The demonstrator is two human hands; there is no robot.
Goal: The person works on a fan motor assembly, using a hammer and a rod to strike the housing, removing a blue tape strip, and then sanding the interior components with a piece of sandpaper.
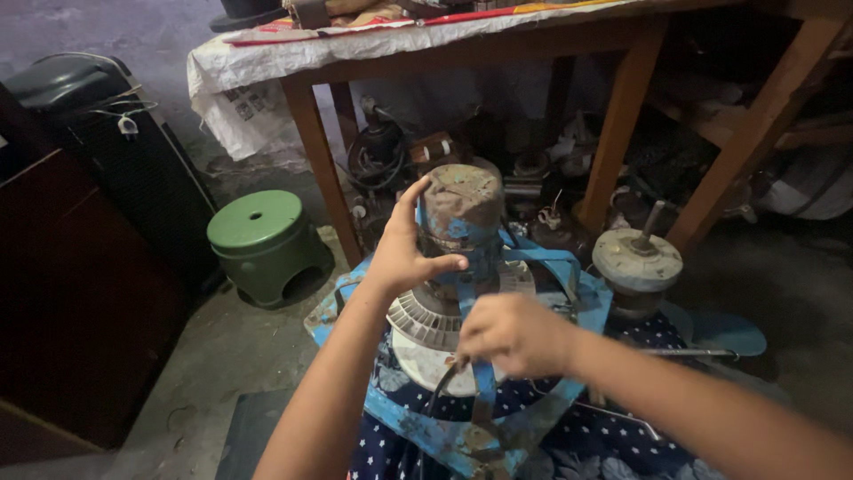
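Observation:
A rusty blue fan motor [460, 212] stands in a worn blue metal frame [533, 418] resting on my lap. My left hand [402, 252] holds the left side of the motor housing, thumb pressed against its front. My right hand [514, 334] is closed around a blue frame strut and a dark cable just below the pale finned rotor [425, 318]. What lies under the right palm is hidden.
A second grey motor [637, 262] with an upright shaft stands to the right. A green plastic stool [263, 238] sits on the concrete floor at left, next to a dark cabinet [80, 293]. A wooden table [613, 116] with clutter beneath it stands behind.

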